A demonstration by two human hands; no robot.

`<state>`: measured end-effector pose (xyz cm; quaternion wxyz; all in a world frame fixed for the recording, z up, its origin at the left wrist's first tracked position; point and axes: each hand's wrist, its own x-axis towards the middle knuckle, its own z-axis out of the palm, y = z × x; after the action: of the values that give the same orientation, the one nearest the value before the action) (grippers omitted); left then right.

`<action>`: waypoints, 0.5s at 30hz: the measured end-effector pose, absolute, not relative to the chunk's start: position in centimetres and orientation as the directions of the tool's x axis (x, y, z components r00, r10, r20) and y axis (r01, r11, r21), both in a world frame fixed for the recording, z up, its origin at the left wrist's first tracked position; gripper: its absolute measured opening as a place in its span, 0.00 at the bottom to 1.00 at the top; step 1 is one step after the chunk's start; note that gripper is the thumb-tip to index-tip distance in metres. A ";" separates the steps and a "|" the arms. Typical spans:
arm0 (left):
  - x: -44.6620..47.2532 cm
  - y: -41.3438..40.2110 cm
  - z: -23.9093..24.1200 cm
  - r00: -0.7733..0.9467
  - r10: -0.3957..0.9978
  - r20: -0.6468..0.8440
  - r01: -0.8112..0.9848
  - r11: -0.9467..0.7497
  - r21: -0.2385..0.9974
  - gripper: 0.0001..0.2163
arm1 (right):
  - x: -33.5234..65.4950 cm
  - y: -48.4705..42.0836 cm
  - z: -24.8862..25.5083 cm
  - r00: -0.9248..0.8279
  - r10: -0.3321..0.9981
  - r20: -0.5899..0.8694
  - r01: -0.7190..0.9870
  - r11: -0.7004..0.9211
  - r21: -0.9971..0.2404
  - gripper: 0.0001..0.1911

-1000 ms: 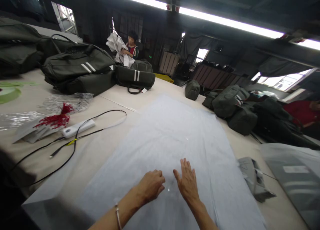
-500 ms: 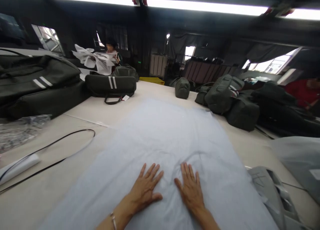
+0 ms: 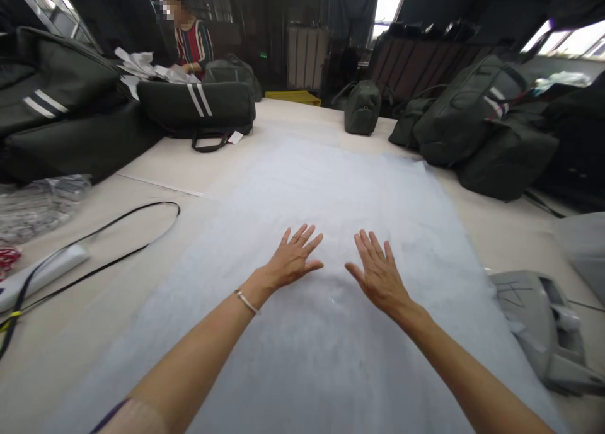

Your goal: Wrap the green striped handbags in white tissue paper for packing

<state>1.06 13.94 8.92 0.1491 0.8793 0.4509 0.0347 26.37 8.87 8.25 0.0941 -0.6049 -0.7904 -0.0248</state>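
Note:
A large thin, bluish-white plastic sheet (image 3: 302, 358) lies spread over the pale table (image 3: 161, 163), with faint wrinkles. My left hand (image 3: 293, 261) is palm down over its middle, fingers spread, a thin bracelet on the wrist. To its right, my right hand (image 3: 375, 273) is likewise flat with the fingers apart and the thumb pointing inward. Neither hand grips anything. Whether the palms press on the sheet or hover just above it, I cannot tell.
Dark green bags with white stripes (image 3: 198, 103) stand at the left, and more dark bags (image 3: 472, 113) at the right. A grey tape dispenser-like device (image 3: 543, 327) sits by the sheet's right edge. At left lie a power strip (image 3: 51, 273) and black cable. A co-worker (image 3: 193, 40) stands beyond.
Both hands have slid forward over the sheet, away from me, with the arms stretched further out. The view has tilted down. Wrinkles near the hands look flatter.

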 end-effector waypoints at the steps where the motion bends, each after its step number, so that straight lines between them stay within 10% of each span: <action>1: -0.4 11.6 9.4 0.619 0.781 -0.080 0.763 -0.575 0.295 0.34 | 25.8 5.2 8.6 -0.309 0.935 0.176 0.939 0.329 -0.100 0.38; 7: -11.1 -4.2 7.5 0.729 0.667 -0.150 0.681 -0.689 0.248 0.44 | 23.6 -13.5 5.9 -0.506 0.862 -0.008 0.845 0.494 -0.204 0.47; 15: -14.6 -7.3 6.1 0.693 0.692 -0.203 0.720 -0.649 0.244 0.42 | 23.5 -14.3 6.0 -0.500 0.863 -0.073 0.862 0.488 -0.134 0.42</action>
<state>-14.57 -7.32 6.09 0.1543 0.9069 0.3894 -0.0454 23.53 -14.25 6.00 0.0021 -0.4999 -0.8627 0.0767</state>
